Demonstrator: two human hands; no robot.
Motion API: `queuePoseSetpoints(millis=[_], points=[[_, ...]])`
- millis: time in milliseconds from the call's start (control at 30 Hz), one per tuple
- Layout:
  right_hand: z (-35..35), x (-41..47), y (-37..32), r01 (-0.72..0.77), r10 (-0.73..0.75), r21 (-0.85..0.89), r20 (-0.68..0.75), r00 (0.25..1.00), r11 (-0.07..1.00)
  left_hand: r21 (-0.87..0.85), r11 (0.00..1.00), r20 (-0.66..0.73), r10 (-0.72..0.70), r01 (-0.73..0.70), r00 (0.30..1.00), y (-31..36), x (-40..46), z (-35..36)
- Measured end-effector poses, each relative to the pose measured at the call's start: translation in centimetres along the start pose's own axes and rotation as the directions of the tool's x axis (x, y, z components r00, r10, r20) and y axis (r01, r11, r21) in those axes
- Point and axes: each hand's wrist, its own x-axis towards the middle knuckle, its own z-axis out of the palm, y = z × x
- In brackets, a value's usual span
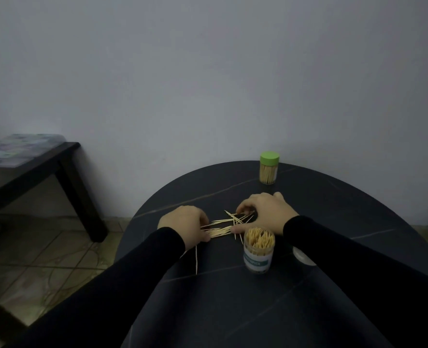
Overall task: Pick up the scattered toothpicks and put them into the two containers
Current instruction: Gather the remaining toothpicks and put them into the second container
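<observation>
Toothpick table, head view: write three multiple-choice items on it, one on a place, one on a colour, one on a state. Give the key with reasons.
1. Where does the capped jar stand?
A. at the table's far edge
B. on the floor
C. between the hands

2. What colour is its cap?
A. red
B. green
C. black

3. What state is the near jar in?
A. lying on its side
B. capped
C. upright, open, filled with toothpicks

Key: 1 A, it stands beyond both hands near the wall; 2 B, the cap is light green; 3 C, toothpick tips show at its open top beside the right hand.
</observation>
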Motion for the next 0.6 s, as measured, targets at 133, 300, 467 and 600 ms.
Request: queuePoseSetpoints(millis=[133, 300, 467, 600], points=[[0.1, 0.2, -0.2, 0.032, -0.03, 0.05, -0.045, 0.999, 0.998, 0.136, 0.991, 0.009, 0.004, -0.005, 1.0, -1.0, 0.1, -1.3], [0.0, 0.3, -0.8, 0.058, -0.055, 0.057, -0.048, 0.997, 0.997, 0.221, 0.973, 0.212, -0.111, 0.063, 0.971, -1.9, -1.0, -2.0], [-0.3, 0.0, -1.1, 0.051, -0.051, 0.053, 0.01, 0.999, 0.997, 0.239, 0.964, 0.252, -0.175, 0.114, 0.952, -1.8, -2.1, -1.3], [-0.4, -0.2, -1.3, 0.046, -0.05, 0.078, 0.05, 0.998, 0.996, 0.155, 0.976, 0.178, -0.179, 0.152, 0.968, -1.4, -2.8, -0.6]])
